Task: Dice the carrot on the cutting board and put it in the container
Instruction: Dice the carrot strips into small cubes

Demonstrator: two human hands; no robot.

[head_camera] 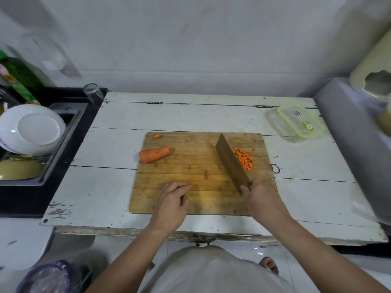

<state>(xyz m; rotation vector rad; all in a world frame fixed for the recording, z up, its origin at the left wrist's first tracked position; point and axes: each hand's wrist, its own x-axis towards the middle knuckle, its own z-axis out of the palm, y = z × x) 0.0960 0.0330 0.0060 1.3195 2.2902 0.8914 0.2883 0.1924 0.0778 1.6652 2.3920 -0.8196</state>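
Observation:
A wooden cutting board [190, 187] lies on the white table. On its left side lies a stub of carrot [154, 155], with a small carrot scrap [156, 135] at the far left corner. A heap of diced carrot [243, 159] sits on the right side, against the broad blade of a cleaver [231, 162]. My right hand [259, 195] grips the cleaver's handle at the board's near right. My left hand [173, 199] rests on the board's near middle, fingers loosely curled, holding nothing. A clear container [295, 122] with a green-rimmed lid stands at the table's far right.
A black sink [63, 132] at the left holds white plates [31, 129] and a yellow bowl [20, 169]. A glass [93, 92] stands at its back corner. A grey surface [355, 134] with a pale jar borders the table's right side.

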